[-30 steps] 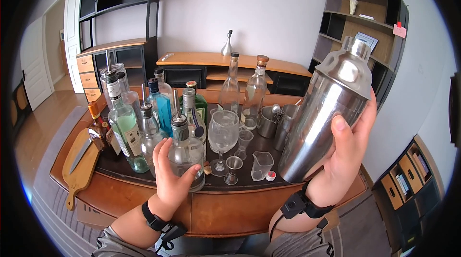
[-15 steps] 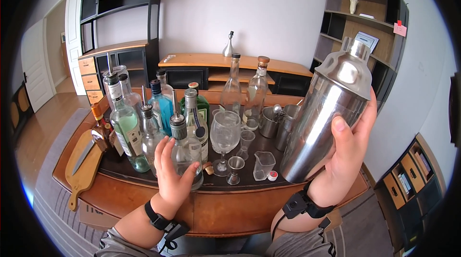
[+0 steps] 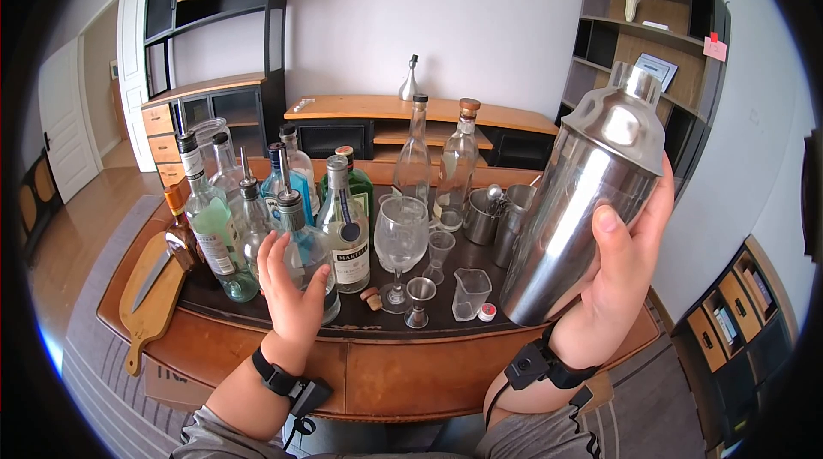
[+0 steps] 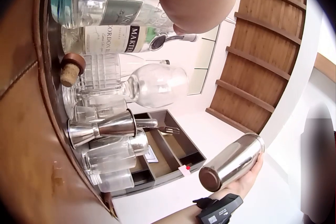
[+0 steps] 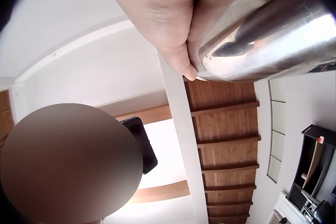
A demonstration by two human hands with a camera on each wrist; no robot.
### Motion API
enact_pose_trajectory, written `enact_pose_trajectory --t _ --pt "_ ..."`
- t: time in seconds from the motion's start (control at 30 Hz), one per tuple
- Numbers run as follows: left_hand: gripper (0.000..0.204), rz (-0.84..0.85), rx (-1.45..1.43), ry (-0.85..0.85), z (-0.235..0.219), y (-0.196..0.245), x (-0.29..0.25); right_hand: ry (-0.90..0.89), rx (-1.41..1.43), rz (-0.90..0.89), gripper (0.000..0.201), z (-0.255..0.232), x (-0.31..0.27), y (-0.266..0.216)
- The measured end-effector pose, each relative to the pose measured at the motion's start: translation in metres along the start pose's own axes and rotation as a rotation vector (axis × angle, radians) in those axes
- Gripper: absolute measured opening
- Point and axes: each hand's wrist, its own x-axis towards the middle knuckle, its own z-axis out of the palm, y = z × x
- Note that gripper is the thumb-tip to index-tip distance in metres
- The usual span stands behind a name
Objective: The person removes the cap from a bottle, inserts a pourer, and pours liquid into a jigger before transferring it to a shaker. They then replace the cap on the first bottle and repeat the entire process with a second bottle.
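In the head view, my left hand (image 3: 293, 300) grips a clear bottle (image 3: 314, 246) with a metal pourer, thumb at its right and fingers at its left. The left wrist view shows this bottle (image 4: 118, 11) standing beside a Martell-labelled bottle (image 4: 107, 39); my palm covers its upper part. Raised at the right, my right hand (image 3: 630, 253) holds a closed steel shaker (image 3: 583, 202), thumb across its front. Its base (image 4: 211, 178) faces the left wrist camera. From the right wrist, fingers (image 5: 181, 58) lie against the shiny shaker (image 5: 262, 35).
Several bottles crowd the left, with a green-tinted one (image 3: 219, 240) leaning left. A knife lies on a cutting board (image 3: 153, 322). Right of the Martell bottle stand a stemmed glass (image 3: 401, 234), a jigger (image 3: 419, 300), a small beaker (image 3: 471, 294) and steel cups (image 3: 483, 217). A cork (image 3: 371, 298) lies nearby.
My left hand and the clear bottle have moved left, and neighbouring bottles have shifted left too. The Martell label has come into view. The right hand keeps the shaker in nearly the same place.
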Motion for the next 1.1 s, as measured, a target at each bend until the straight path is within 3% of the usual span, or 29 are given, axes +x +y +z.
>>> enact_pose_trajectory --t 0.83,0.93,1.03,1.1 --pt "0.069 -0.02 0.01 0.003 0.005 -0.014 0.004 -0.044 0.011 -0.012 0.099 -0.002 -0.001 -0.003" --pt "0.07 -0.009 0.11 -0.013 -0.001 -0.006 0.006 -0.067 0.056 -0.007 0.099 -0.001 -0.001 0.001" --pt "0.071 0.117 -0.06 0.082 -0.016 0.004 0.012 -0.101 0.219 0.065 0.101 0.017 -0.009 -0.002" --pt "0.069 0.248 -0.242 0.022 -0.026 0.0 0.013 -0.19 0.319 0.145 0.102 0.034 -0.018 -0.003"
